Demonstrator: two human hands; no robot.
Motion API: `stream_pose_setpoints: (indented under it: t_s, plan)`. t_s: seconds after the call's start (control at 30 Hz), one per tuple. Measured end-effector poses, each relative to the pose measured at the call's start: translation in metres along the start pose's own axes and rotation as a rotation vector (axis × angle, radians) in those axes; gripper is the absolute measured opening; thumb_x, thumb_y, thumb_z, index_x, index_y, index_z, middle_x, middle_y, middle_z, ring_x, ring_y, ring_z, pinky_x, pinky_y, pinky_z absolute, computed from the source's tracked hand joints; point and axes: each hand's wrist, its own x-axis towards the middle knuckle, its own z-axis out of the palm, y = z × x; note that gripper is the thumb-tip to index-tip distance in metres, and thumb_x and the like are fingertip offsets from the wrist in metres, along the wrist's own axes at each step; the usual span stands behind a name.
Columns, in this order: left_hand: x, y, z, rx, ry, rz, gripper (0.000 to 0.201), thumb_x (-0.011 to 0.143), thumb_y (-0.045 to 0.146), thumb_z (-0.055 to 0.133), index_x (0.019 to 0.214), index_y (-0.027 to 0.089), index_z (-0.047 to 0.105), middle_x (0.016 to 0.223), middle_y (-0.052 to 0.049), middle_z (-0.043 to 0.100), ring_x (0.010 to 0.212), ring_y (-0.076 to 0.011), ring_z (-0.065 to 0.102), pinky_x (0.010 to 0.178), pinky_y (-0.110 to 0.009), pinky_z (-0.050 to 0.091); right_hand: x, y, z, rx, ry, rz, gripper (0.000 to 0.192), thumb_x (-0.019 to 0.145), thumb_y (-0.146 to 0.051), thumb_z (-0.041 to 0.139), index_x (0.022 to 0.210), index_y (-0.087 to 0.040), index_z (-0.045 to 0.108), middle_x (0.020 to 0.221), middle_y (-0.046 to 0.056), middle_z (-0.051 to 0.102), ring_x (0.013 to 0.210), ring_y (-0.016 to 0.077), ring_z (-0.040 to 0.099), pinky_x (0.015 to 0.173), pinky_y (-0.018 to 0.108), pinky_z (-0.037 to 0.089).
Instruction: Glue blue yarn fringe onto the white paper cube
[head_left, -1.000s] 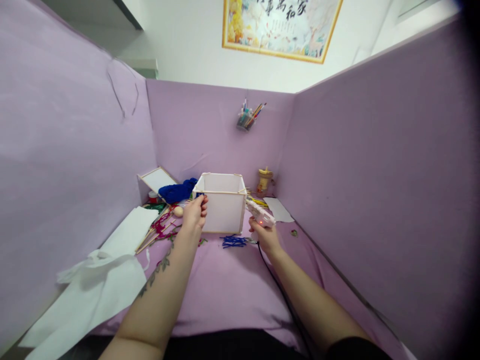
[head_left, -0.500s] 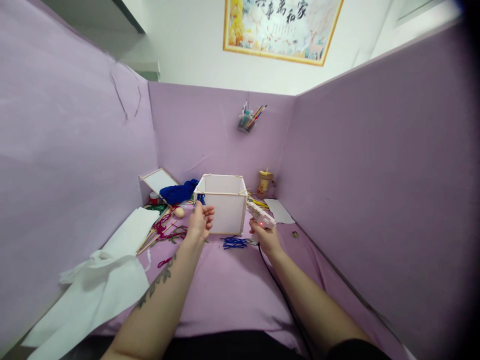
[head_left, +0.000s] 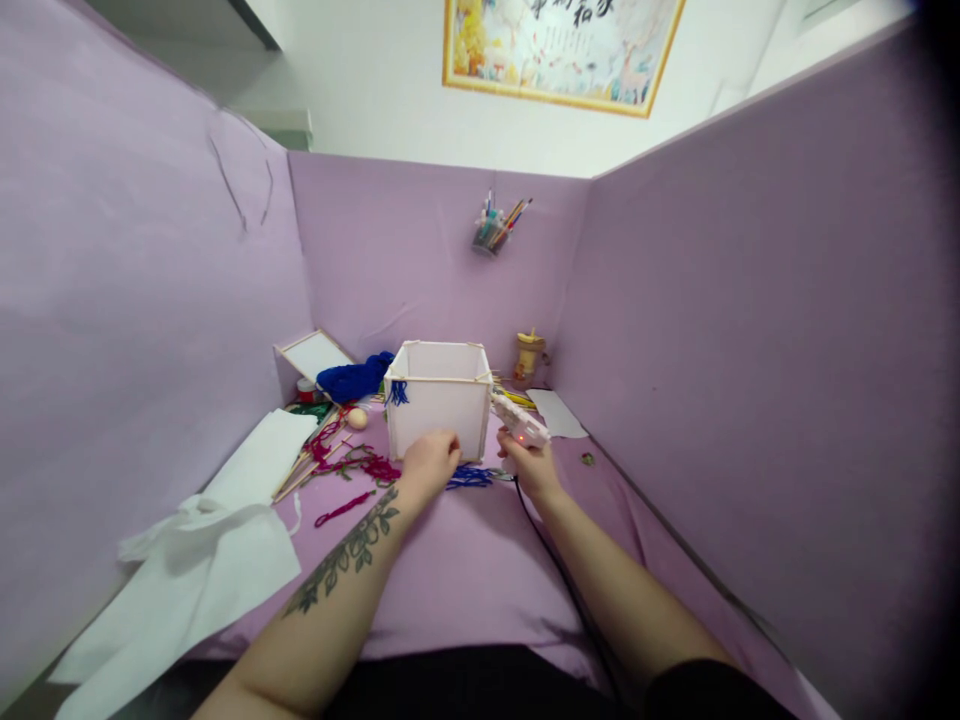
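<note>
My left hand is in front of the white box, low by its front wall, beside a pile of cut blue yarn pieces. Its fingers curl downward, closed, and the fingertips are hidden, so I cannot make out what they hold. On the right, my right hand is wrapped round a pale glue gun with a small red light. The gun's nozzle points toward the box's right front edge. A blue yarn tassel hangs at the box's upper left front corner. Thin sticks edge the open-topped box.
Magenta yarn, sticks and a pale ball lie to the left, with white cloth nearer me. Blue yarn bundle sits behind. A black cord trails from the gun. Purple walls enclose the table.
My left hand has moved from the tassel at the box's left corner down and right to the blue yarn pieces, its fingers curling down. My right hand still holds the glue gun.
</note>
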Motion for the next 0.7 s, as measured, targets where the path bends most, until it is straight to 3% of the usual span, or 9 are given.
stream_pose_setpoints:
  t_s: [0.17, 0.43, 0.7]
  plan:
    - [0.000, -0.002, 0.008, 0.077, -0.205, 0.118, 0.025, 0.086, 0.019, 0.050, 0.091, 0.019, 0.075, 0.097, -0.012, 0.069, 0.092, -0.0234, 0.064, 0.073, -0.029, 0.043, -0.002, -0.003, 0.002, 0.014, 0.001, 0.007, 0.031, 0.061, -0.040, 0.074, 0.079, -0.017, 0.065, 0.066, 0.000, 0.061, 0.052, 0.0118, 0.054, 0.047, 0.024, 0.047]
    - [-0.003, 0.007, 0.017, 0.121, -0.215, 0.138, 0.029, 0.087, 0.017, 0.048, 0.105, 0.017, 0.070, 0.107, -0.014, 0.066, 0.098, -0.0235, 0.062, 0.083, -0.030, 0.045, 0.000, 0.003, 0.001, -0.002, -0.003, 0.015, 0.032, 0.062, -0.041, 0.074, 0.081, -0.017, 0.066, 0.069, 0.000, 0.063, 0.053, 0.0124, 0.056, 0.049, 0.025, 0.049]
    - [-0.001, -0.002, 0.019, 0.104, -0.237, 0.165, 0.031, 0.082, 0.009, 0.046, 0.094, 0.017, 0.074, 0.100, -0.014, 0.066, 0.092, -0.0243, 0.063, 0.079, -0.031, 0.045, 0.001, 0.002, 0.000, 0.001, -0.011, -0.009, 0.031, 0.063, -0.040, 0.073, 0.080, -0.016, 0.065, 0.068, 0.000, 0.062, 0.054, 0.0127, 0.056, 0.050, 0.025, 0.049]
